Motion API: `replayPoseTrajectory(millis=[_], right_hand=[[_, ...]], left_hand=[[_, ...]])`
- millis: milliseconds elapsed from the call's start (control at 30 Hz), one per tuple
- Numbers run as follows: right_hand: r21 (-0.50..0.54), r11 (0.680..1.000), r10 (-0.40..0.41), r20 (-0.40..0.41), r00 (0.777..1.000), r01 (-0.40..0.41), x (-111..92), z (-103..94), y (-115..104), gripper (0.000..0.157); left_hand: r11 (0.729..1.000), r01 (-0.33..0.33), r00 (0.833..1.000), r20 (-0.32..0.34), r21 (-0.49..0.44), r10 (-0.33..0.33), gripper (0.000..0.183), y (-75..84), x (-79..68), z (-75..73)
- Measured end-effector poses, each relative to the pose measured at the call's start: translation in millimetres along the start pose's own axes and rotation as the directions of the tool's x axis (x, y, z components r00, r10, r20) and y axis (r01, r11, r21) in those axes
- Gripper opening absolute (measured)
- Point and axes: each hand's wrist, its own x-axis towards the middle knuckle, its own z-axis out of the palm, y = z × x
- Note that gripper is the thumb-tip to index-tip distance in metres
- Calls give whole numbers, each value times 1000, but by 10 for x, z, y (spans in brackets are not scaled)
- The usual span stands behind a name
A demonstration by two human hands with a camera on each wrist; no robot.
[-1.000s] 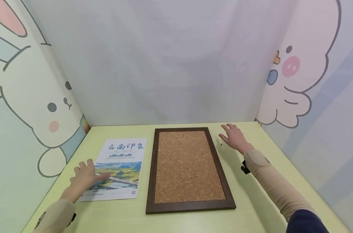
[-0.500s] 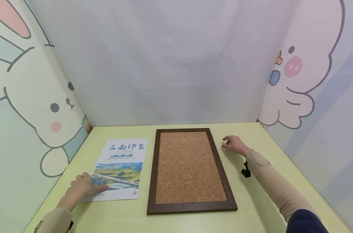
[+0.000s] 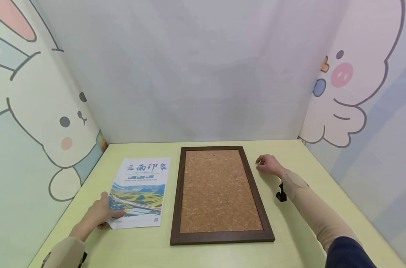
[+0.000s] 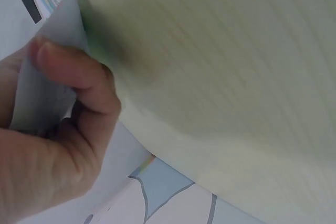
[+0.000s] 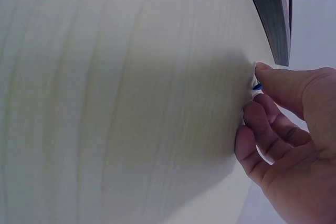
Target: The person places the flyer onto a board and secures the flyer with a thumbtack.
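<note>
On the left lies a white poster [image 3: 144, 199] with a landscape picture and large lettering. My left hand [image 3: 100, 211] grips its lower left edge, thumb on the printed face and fingers behind. In the left wrist view the paper [image 4: 44, 90] bends between the thumb and curled fingers. A cork board [image 3: 219, 190] in a dark brown wooden frame lies at the middle of the table. Beyond its right side, my right hand [image 3: 270, 165] is low at the tabletop. The right wrist view shows its thumb and fingers closed about a small blue tack-like piece [image 5: 257, 86], mostly hidden.
The light yellow-green table [image 3: 139, 247] meets a pale back wall [image 3: 189, 74] behind the board. Side walls carry cartoon prints, a rabbit [image 3: 42, 111] on the left and a white figure [image 3: 350, 93] on the right.
My left hand has come down onto the poster's lower left edge and gripped it, lifting that edge slightly. My right hand has lowered to the table and its spread fingers have drawn together.
</note>
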Motion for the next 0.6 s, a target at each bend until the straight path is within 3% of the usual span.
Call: replayPoseTrajectory(millis=[200, 433, 600], right_hand=[[26, 1000, 13, -2, 1000, -13, -8, -14, 12, 14], [36, 999, 33, -2, 999, -32, -8, -3, 36, 11], [36, 999, 30, -15, 999, -30, -8, 28, 69, 11]], left_hand=[[996, -84, 996, -42, -40, 82, 59, 17, -31, -48], [989, -149, 980, -136, 1, 148, 28, -36, -5, -111], [988, -150, 964, -220, 22, 151, 32, -45, 30, -144]])
